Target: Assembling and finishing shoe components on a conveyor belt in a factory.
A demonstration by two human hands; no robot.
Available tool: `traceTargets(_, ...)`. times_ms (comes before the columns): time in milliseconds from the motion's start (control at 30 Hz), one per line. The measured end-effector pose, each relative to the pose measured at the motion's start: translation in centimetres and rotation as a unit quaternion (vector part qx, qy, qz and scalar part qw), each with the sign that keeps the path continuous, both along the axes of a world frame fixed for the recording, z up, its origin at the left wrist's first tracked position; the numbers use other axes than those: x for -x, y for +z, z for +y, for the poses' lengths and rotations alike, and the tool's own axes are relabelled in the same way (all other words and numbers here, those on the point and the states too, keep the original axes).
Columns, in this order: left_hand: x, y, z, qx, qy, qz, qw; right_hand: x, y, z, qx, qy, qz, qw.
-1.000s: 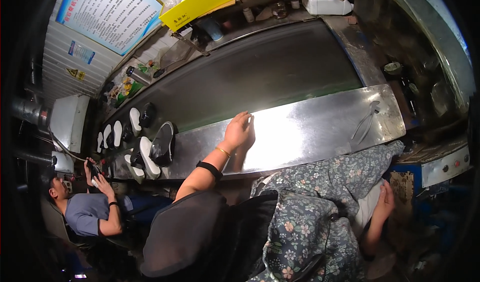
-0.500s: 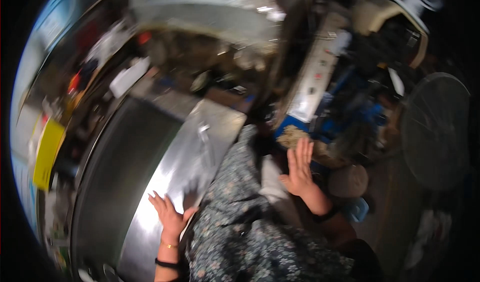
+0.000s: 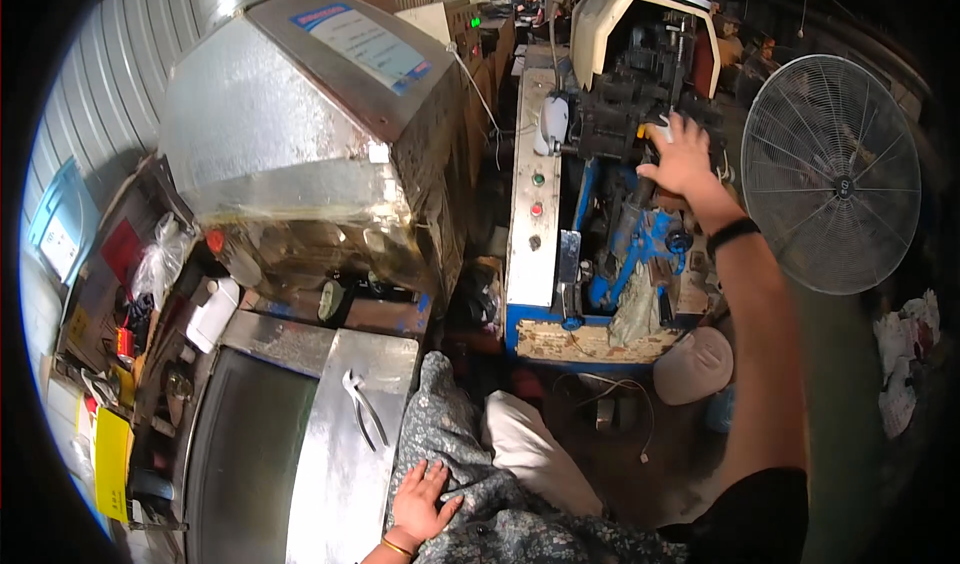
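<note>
My right arm stretches out to a machine (image 3: 625, 79) with dark metal works and blue parts. My right hand (image 3: 684, 158) is over those works, its fingers spread. By its fingertips is a small white-and-yellow piece (image 3: 655, 132); whether they touch it is unclear. Low in the view, my left hand (image 3: 423, 504) rests flat on the dark flowered cloth (image 3: 475, 469) over my lap, fingers apart and holding nothing. A pair of pliers (image 3: 362, 410) lies on the shiny metal tabletop (image 3: 340, 484) to the left.
A pale panel with buttons (image 3: 533, 244) runs along the machine's left side. At the right stands a large round fan (image 3: 835, 179). A metal-clad housing (image 3: 270, 129) is at the far left. A white jug (image 3: 694, 366) and loose wire (image 3: 630, 389) are on the floor.
My view has swung up toward the machine. My right hand has gone from near my lap out to the machine. My left hand has moved from above the metal tabletop onto my lap.
</note>
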State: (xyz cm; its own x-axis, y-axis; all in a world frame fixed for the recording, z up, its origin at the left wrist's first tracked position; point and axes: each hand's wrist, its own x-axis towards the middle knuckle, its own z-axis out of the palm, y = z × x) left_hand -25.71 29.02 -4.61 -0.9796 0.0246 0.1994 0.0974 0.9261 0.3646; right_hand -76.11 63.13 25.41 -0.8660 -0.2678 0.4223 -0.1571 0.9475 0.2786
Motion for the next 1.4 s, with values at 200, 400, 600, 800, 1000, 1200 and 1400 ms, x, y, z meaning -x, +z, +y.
traceTargets(200,0.1,-0.2,0.5,0.003,0.026,0.019,0.999,5.1,-0.5,0.7,0.105,-0.124,-0.132,0.978)
traceTargets(400,0.0,0.1,0.6,0.012,0.037,0.016,0.999,4.3,-1.5,0.2,0.197,-0.1,-0.064,0.973)
traceTargets(600,0.3,-0.2,0.6,-0.009,0.022,0.02,1.0,3.2,-3.5,1.0,0.167,-0.128,-0.061,0.976)
traceTargets(800,-0.3,-0.2,0.3,-0.001,0.034,0.015,0.999,-0.2,-7.4,1.1,0.147,-0.094,0.026,0.984)
traceTargets(1000,-0.4,-0.7,0.5,-0.025,0.027,0.025,0.999,-3.3,-7.4,3.9,0.294,-0.039,-0.048,0.954)
traceTargets(1200,-0.5,-0.2,-0.4,-0.151,0.011,-0.003,0.988,-8.0,-11.8,2.7,0.334,0.055,0.164,0.926)
traceTargets(1400,1.9,4.8,0.4,-0.475,0.09,-0.019,0.875,-20.1,-19.0,-4.9,0.528,0.328,0.085,0.779)
